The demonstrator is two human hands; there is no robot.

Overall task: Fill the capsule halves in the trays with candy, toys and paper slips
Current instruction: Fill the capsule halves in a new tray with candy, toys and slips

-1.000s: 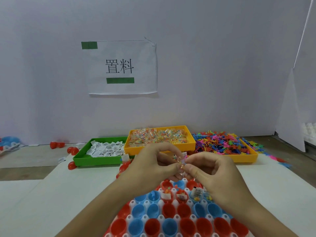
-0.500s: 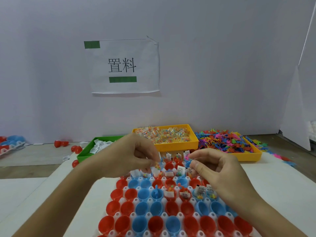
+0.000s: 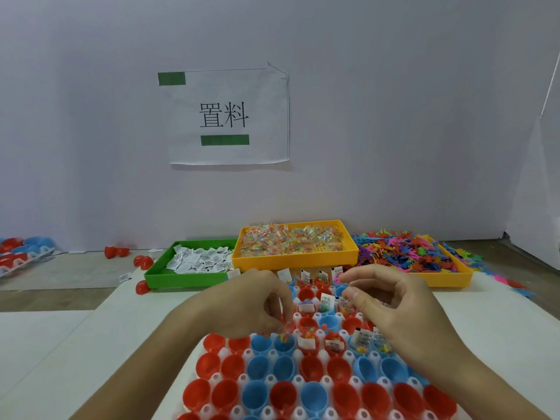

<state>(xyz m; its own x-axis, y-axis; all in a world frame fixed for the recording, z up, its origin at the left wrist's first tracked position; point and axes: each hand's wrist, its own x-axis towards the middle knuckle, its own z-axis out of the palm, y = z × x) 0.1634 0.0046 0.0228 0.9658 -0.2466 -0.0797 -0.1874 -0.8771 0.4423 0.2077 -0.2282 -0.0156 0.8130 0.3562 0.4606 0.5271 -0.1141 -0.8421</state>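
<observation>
A white tray (image 3: 298,380) in front of me holds rows of red and blue capsule halves; several far ones contain candy, toys and paper slips. My left hand (image 3: 251,307) points its fingers down and pinches a small candy packet (image 3: 283,337) just over a blue capsule half (image 3: 285,348). My right hand (image 3: 394,307) hovers over the tray's right side with curled fingers that seem to pinch more clear candy packets (image 3: 339,279). Behind stand a green tray (image 3: 188,281) of paper slips, an orange tray (image 3: 294,259) of candy and a yellow tray (image 3: 451,277) of coloured toys.
Loose red capsule halves (image 3: 142,287) lie left of the green tray. Another tray of capsule halves (image 3: 18,253) sits at the far left edge. Stray toys (image 3: 521,291) spill off the right. A white wall with a paper sign (image 3: 227,116) closes the back.
My hands have parted. The left hand moved down and left with a candy packet to a blue capsule half; the right hand stayed over the tray's right side.
</observation>
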